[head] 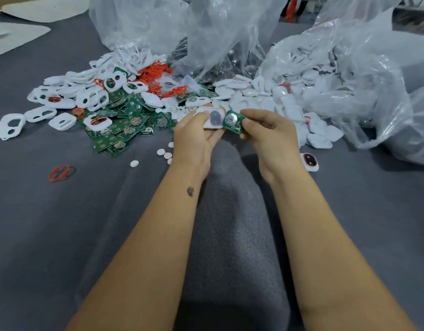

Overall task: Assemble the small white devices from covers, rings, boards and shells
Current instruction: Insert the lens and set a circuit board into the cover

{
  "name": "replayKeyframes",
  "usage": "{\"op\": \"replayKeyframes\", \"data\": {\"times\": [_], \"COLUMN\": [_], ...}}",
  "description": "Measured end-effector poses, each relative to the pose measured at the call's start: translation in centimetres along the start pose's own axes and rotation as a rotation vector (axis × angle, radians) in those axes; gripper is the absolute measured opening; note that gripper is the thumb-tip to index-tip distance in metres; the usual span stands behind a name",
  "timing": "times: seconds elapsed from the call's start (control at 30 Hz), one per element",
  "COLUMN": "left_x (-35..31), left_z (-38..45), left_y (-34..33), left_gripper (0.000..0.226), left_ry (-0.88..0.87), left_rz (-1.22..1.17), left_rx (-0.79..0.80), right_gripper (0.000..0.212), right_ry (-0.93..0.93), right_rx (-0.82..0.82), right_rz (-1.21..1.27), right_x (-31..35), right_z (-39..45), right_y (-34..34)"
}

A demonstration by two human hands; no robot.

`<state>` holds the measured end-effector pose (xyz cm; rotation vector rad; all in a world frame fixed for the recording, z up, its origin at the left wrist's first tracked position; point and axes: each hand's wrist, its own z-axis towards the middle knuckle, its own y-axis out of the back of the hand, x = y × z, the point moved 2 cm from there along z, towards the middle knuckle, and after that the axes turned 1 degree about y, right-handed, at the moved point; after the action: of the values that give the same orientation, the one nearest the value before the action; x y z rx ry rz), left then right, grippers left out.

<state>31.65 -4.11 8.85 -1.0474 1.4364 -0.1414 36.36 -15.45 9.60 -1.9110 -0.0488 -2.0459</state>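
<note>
white shell: a rounded white plastic shell (pixel 212 118) with a dark oval window, pinched in the left hand (pixel 194 137), thumb on its face, above the worktop.
green board: a small green circuit board with a silver coin cell (pixel 233 121), touching the shell's right edge, gripped by the right hand (pixel 268 134) with curled fingers (pixel 256 115).
beyond the left fingers: a heap of green boards (pixel 125 130), white ring-shaped covers (pixel 63 120) and orange rings (pixel 156 72).
beyond the right fingers: a pile of white shells (pixel 265 96) spilling from clear plastic bags (pixel 349 68).
near the right wrist: one assembled white device with an orange ring (pixel 310 161).
left of the forearms: a loose orange ring (pixel 60 173) and small white discs (pixel 164 154) on the grey felt worktop (pixel 63 223).
</note>
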Motion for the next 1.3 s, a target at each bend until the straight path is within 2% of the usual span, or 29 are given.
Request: {"op": "replayKeyframes", "data": {"times": [0.27, 0.53, 1.17, 1.3], "left_x": [0.3, 1.0, 1.5, 1.6], "left_z": [0.2, 0.0, 0.1, 0.0], "left_y": [-0.4, -0.8, -0.9, -1.0], "left_gripper": [0.03, 0.027, 0.026, 0.024], "left_ry": [0.116, 0.192, 0.195, 0.196], "left_rz": [-0.15, -0.149, -0.099, -0.091], "left_rx": [0.049, 0.083, 0.135, 0.137], "right_gripper": [0.023, 0.017, 0.022, 0.02], "right_ry": [0.018, 0.038, 0.109, 0.166], "right_rx": [-0.042, -0.062, -0.124, -0.164], "right_rz": [0.123, 0.037, -0.2, -0.327], "right_x": [0.1, 0.2, 0.2, 0.3], "right_z": [0.2, 0.0, 0.0, 0.2], "right_y": [0.6, 0.2, 0.0, 0.0]}}
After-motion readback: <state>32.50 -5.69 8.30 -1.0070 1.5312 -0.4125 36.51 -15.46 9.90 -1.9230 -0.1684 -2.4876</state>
